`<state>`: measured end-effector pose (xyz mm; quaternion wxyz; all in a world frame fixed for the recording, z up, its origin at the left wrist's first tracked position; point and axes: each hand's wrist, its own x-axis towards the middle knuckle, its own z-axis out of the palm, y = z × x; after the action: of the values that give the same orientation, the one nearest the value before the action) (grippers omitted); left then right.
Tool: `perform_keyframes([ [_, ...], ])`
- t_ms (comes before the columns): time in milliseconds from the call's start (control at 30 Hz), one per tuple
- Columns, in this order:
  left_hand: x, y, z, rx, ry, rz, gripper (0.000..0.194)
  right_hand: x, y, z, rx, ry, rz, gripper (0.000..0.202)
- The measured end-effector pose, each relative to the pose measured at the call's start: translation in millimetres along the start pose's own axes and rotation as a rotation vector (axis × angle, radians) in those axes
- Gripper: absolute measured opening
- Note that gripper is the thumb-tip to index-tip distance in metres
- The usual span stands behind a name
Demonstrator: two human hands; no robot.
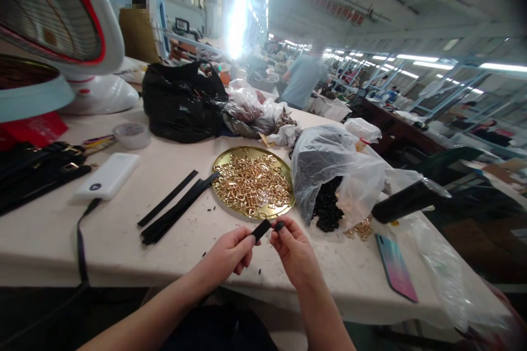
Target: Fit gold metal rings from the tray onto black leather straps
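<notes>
My left hand (233, 252) pinches a short black strap (261, 229), its free end pointing toward my right hand. Between the fingertips of my right hand (297, 252) is a small black piece (279, 225), perhaps a loop; its exact shape is too small to tell. The two pieces are close to each other, and I cannot tell whether they touch. Just beyond my hands lies a round gold tray (219, 201) heaped with gold metal buckles (251, 181). Several long black straps (177, 211) rest to the left of the tray, one end touching its rim.
A clear plastic bag (317, 148) spills small black pieces (328, 208) on the right, beside a phone (396, 267). At left are a white power bank (109, 175) with a cable, a tape roll (132, 135) and a fan (99, 93). Behind stands a black bag (181, 101).
</notes>
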<state>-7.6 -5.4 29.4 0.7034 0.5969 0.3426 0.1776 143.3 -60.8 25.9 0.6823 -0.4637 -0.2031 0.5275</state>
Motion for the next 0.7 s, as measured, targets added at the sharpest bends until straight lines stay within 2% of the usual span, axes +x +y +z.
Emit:
perform_keyframes([
  [167, -3, -5, 0.9, 0.029, 0.004, 0.03, 0.029, -2, 11, 10, 0.045, 0.028, -0.046, 0.017],
  [367, 0, -11, -4.1, 0.303, 0.214, 0.162, 0.026, -5, 29, 14, -0.008, 0.0, -0.004, 0.02],
  [500, 0, -9, -7.1, 0.484, 0.219, 0.204, 0.021, -2, 36, 5, 0.003, 0.015, 0.038, 0.017],
  [700, 5, -13, -3.8, 0.487, 0.189, 0.143, 0.023, 4, 32, 3, 0.219, 0.08, 0.167, 0.023],
])
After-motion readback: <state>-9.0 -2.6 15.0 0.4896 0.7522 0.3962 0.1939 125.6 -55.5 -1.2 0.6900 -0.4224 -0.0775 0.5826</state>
